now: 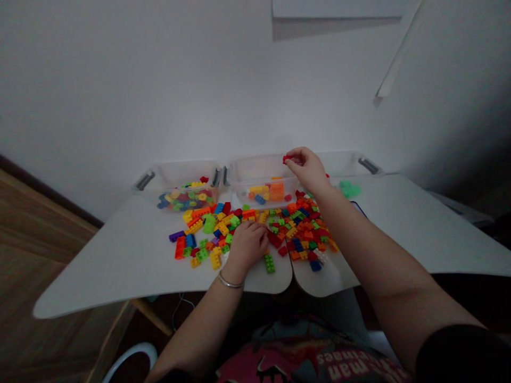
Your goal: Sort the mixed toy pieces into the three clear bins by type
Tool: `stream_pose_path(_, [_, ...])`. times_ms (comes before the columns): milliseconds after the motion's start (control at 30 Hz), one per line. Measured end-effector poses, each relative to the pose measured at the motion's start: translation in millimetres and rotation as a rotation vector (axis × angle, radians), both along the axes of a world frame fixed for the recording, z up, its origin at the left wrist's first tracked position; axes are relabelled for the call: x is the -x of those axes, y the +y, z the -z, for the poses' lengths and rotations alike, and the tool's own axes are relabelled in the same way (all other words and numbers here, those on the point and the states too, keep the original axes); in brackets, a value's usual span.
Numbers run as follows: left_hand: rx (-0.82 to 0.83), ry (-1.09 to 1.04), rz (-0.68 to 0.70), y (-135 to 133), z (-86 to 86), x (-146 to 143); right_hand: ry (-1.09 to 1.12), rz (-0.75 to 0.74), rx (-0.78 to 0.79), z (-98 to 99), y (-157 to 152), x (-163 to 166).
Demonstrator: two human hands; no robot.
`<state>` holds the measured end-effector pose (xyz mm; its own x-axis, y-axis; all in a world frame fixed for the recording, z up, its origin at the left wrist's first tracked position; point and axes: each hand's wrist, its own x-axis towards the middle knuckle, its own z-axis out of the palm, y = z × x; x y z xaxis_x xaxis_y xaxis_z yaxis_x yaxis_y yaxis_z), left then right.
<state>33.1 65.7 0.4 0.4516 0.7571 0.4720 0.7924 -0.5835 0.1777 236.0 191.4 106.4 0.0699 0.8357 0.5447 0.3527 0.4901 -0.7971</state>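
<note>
A heap of coloured plastic building bricks (279, 229) is spread across the near middle of a white table (120, 260). My left hand (247, 246) rests knuckles-up on the heap, fingers curled down among the bricks; what they grip is hidden. My right hand (306, 169) is raised above the right side of the middle clear bin (261, 183), pinching a small red brick (286, 158) between thumb and fingertips. That bin holds orange, yellow and blue bricks. The left clear bin (179, 186) holds mixed bricks.
A third clear bin (351, 162) stands at the right with a green piece (349, 188) beside it. All bins line the white wall. The table has a curved notch at my body. A wooden panel is on the left, a white stool below.
</note>
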Motion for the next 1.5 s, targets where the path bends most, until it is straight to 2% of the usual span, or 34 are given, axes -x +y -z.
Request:
stream_pose_path(167, [0.0,0.003,0.004,0,-0.5,0,-0.271,0.013,0.098,-0.2,12,22])
stream_pose_path(367, [-0.001,-0.004,0.008,-1,-0.3,0,-0.539,0.083,0.251,-9.5,15,31])
stream_pose_path(533, [-0.012,-0.011,0.006,-1,0.2,0,-0.61,0.078,0.36,-11.9,20,34])
stream_pose_path(700, [-0.013,-0.016,0.011,-1,-1.3,0,-0.465,0.025,0.234,-1.0,20,31])
stream_pose_path(833, [-0.005,-0.019,0.013,-1,-1.9,0,-0.475,0.051,0.117,6.1,14,27])
stream_pose_path(1000, [0.003,-0.017,0.019,-1,-0.8,0,-0.512,0.079,0.082,-0.1,0,16])
stream_pose_path(1167, [0.002,-0.013,0.015,-1,-1.2,0,-0.306,0.122,-0.112,-9.0,-13,-19])
stream_pose_path(1233, [0.006,-0.012,0.01,-2,-1.9,0,-0.228,0.161,-0.126,-2.7,-19,-37])
stream_pose_path(1333, [0.018,-0.015,0.011,-2,-2.9,-1,-0.213,0.219,-0.03,22.8,-29,-57])
stream_pose_path(1433, [0.019,-0.018,0.005,-1,-2.8,-1,-0.338,0.281,0.079,58.6,-36,-67])
stream_pose_path(1500, [0.016,-0.019,0.004,-1,-2.2,-1,-0.442,0.268,0.14,80.1,-38,-69])
